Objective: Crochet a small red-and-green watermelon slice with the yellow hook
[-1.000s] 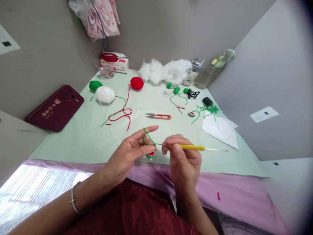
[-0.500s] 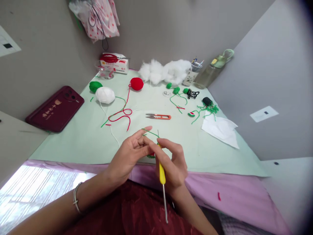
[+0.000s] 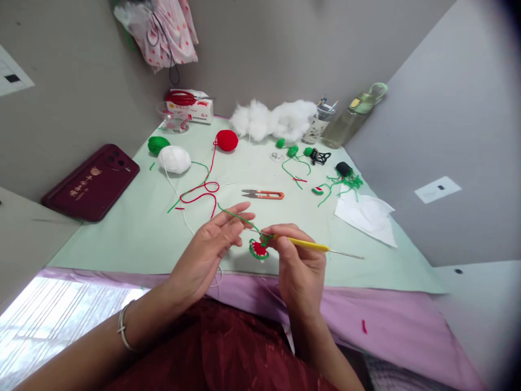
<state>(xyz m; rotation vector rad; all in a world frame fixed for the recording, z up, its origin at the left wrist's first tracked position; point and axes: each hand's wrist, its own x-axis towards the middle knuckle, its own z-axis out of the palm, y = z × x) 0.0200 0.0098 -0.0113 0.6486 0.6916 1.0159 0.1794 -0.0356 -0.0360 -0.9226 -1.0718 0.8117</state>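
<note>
My right hand grips a yellow-handled crochet hook, its metal tail pointing right. The hook's tip sits at a small red and green crocheted piece, which hangs between my two hands just above the table's front edge. My left hand is spread, and a green yarn strand runs taut over its index finger to the piece. That hand wears a silver bangle on the wrist.
On the pale green mat lie orange thread snips, a red yarn ball, a white ball, a green ball, white stuffing, small green pieces, white paper, a bottle and a dark red phone.
My right hand has swung the hook from pointing down toward my lap back to pointing right. The crocheted piece has come out from my left fingers and hangs in plain sight.
</note>
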